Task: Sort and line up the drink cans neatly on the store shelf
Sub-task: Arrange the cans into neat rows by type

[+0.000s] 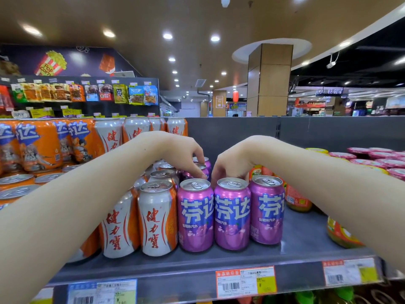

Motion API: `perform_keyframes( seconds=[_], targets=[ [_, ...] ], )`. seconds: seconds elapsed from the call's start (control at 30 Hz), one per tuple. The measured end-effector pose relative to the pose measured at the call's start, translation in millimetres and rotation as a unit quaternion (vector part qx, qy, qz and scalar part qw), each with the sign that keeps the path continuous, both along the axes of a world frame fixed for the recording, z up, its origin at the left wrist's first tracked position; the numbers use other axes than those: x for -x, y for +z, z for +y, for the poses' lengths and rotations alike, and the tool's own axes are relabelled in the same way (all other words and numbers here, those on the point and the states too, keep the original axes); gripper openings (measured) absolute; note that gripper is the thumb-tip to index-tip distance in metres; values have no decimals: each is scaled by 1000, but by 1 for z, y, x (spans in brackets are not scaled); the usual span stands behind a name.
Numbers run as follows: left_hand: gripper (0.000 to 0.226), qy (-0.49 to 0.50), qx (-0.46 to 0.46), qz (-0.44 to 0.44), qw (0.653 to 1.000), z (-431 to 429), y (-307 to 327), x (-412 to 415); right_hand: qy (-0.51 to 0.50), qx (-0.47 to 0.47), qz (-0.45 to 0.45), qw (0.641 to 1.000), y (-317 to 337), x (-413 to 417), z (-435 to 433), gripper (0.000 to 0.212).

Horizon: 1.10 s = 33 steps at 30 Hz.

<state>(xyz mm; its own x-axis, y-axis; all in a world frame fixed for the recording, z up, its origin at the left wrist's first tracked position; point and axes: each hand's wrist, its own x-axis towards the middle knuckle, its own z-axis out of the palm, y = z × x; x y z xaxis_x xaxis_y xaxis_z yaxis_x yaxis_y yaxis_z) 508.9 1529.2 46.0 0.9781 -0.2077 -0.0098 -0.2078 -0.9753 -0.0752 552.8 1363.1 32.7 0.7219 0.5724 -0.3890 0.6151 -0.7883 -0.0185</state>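
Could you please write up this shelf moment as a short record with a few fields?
setting: store shelf with price tags along its edge
front row: three purple cans, upright, side by side
beside them: white-and-orange cans to the left
left hand: fingers on a purple can in the row behind
right hand: fingertips down behind the middle front can; grasp unclear
other stock: orange jars at right

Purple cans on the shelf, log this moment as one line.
left hand: fingers on back purple can | right hand: behind middle front purple can, grip unclear | front row: three purple cans
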Motion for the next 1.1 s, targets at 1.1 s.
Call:
perform_keyframes(
  seconds=[1.1],
  targets=[
    [62, -27, -17, 16, 999, -2, 3, 5, -27, -273, 65, 959, 22, 6, -57, 57]
  ],
)
